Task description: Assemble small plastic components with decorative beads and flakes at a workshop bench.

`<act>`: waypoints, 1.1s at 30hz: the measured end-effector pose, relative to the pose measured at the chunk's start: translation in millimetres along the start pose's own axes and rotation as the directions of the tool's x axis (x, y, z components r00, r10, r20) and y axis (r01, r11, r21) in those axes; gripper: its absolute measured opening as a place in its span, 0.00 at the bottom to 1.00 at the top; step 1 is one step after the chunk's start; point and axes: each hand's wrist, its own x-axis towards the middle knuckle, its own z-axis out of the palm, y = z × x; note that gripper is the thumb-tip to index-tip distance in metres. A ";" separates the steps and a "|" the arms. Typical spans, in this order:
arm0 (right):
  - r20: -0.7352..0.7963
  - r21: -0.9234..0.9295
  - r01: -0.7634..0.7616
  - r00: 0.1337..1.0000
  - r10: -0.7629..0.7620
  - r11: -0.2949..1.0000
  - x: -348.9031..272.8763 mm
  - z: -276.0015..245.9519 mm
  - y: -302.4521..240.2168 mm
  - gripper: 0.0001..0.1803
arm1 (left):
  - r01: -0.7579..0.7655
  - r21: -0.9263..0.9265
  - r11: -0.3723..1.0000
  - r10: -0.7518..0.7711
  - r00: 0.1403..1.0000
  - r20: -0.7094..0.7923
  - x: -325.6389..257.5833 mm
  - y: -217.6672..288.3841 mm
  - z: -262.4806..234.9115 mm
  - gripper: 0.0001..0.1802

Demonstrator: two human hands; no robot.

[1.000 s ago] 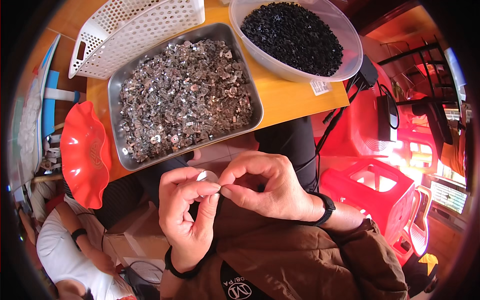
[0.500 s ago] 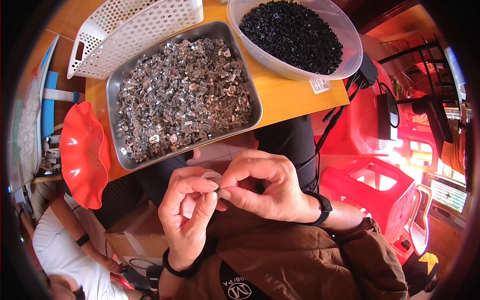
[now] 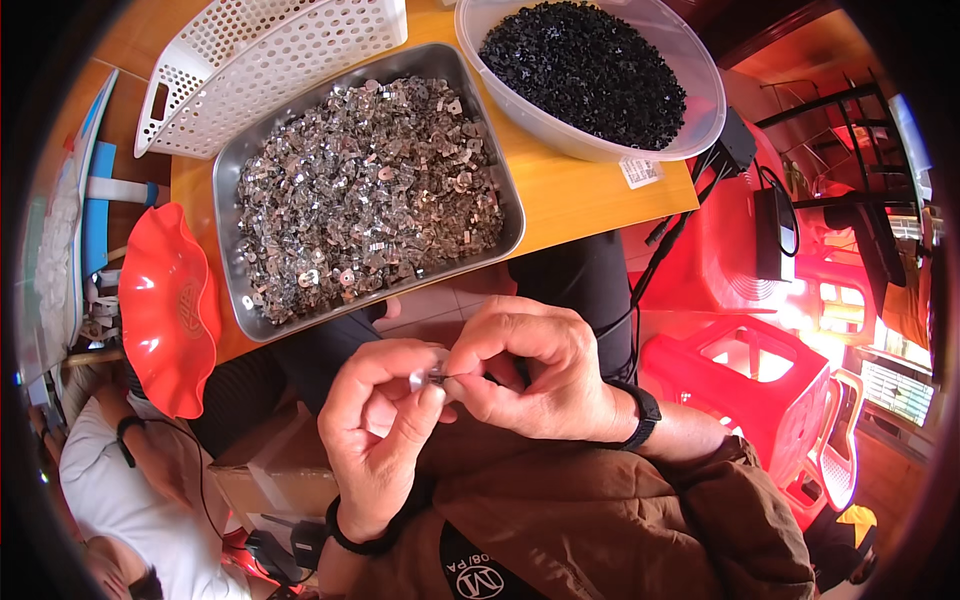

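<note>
My left hand (image 3: 385, 430) and my right hand (image 3: 535, 385) meet in front of my body, thumb and forefinger of each pinched together. Between the fingertips sits a tiny shiny metal piece (image 3: 418, 380) with a dark bit beside it, both partly covered by fingers. Beyond the hands, a grey metal tray (image 3: 512, 195) holds a heap of small metal clips (image 3: 370, 190), some with round holes. Farther right, a translucent plastic tub (image 3: 705, 105) contains many small black parts (image 3: 585, 75).
A white perforated basket (image 3: 270, 80) stands behind the tray on the wooden table (image 3: 570, 200). At left is a red wavy-edged dish (image 3: 170, 310). Red plastic stools (image 3: 740, 370) and black cables (image 3: 650, 270) are at right. A person in a white shirt (image 3: 130, 490) sits lower left.
Both pinches have shifted slightly, and the metal piece now shows more between the fingertips. The person at lower left has moved their arm back toward the left.
</note>
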 end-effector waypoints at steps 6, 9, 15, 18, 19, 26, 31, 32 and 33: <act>-0.002 -0.068 -0.117 0.993 0.117 0.991 4.4 -10.6 -11.4 0.05 | 0.100 -0.144 0.984 -0.108 0.993 -0.050 -4.0 -7.1 -9.3 0.19; 0.024 -0.139 -0.084 0.996 0.089 0.987 6.2 -14.0 -16.5 0.05 | 0.087 -0.210 0.974 -0.094 0.995 -0.022 -1.8 -5.0 -8.4 0.17; 0.029 -0.176 -0.017 0.999 0.023 0.984 5.9 -11.5 -18.0 0.05 | 0.034 -0.244 0.969 -0.041 0.999 -0.025 -1.5 -6.9 -7.6 0.15; 0.037 -0.188 -0.034 0.998 0.041 0.982 6.0 -11.8 -19.8 0.05 | 0.048 -0.240 0.970 -0.060 0.997 -0.045 -2.0 -5.1 -3.8 0.15; 0.044 -0.197 -0.032 0.998 0.042 0.980 6.3 -11.9 -19.9 0.05 | 0.047 -0.229 0.972 -0.063 0.996 -0.061 -1.8 -4.9 -3.1 0.16; 0.049 -0.259 0.003 0.999 0.010 0.966 9.2 -12.4 -22.2 0.06 | 0.033 -0.126 0.991 -0.034 0.999 -0.005 -1.6 -5.3 -5.4 0.16; 0.070 -0.309 -0.018 0.997 0.042 0.951 11.3 -14.3 -25.0 0.06 | 0.048 -0.078 0.996 -0.048 0.999 0.001 -1.2 -4.3 -4.0 0.13; 0.070 -0.311 -0.019 0.997 0.043 0.950 11.9 -15.0 -26.3 0.06 | 0.049 -0.080 0.996 -0.049 0.999 0.002 -0.9 -3.3 -3.4 0.13; 0.082 -0.329 -0.024 0.995 0.054 0.944 12.9 -15.8 -28.6 0.06 | 0.087 -0.091 0.992 -0.087 0.996 0.003 -0.5 -1.2 -2.4 0.13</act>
